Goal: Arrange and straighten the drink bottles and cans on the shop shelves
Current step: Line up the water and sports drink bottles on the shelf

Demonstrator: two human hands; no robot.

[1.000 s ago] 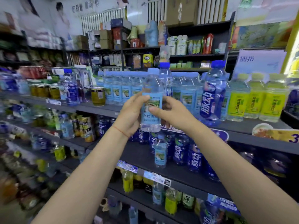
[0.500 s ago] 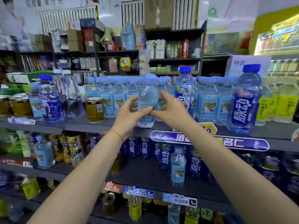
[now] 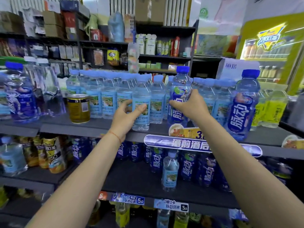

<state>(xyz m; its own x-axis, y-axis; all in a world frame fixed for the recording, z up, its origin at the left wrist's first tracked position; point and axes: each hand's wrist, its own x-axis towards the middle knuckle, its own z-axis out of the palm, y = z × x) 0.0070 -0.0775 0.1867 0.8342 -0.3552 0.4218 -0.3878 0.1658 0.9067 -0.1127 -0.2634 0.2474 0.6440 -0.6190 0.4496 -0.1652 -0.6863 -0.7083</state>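
A small water bottle (image 3: 141, 97) with a pale blue label stands at the front of the top shelf (image 3: 98, 127). My left hand (image 3: 126, 116) curls round its lower half, thumb across the label. Just to the right stands a taller dark blue drink bottle (image 3: 179, 89) with a blue cap. My right hand (image 3: 190, 106) grips its middle. A row of the same small water bottles (image 3: 108, 97) fills the shelf behind both.
A gold can (image 3: 79, 108) stands left of the water row, with a big blue bottle (image 3: 21, 96) further left. Another tall blue bottle (image 3: 241, 106) and yellow-green bottles (image 3: 271, 109) stand to the right. The lower shelf (image 3: 134, 181) holds blue bottles and one small water bottle (image 3: 170, 173).
The small water bottle came down from the air onto the top shelf's front. My right hand left it and moved right to grip the tall blue bottle.
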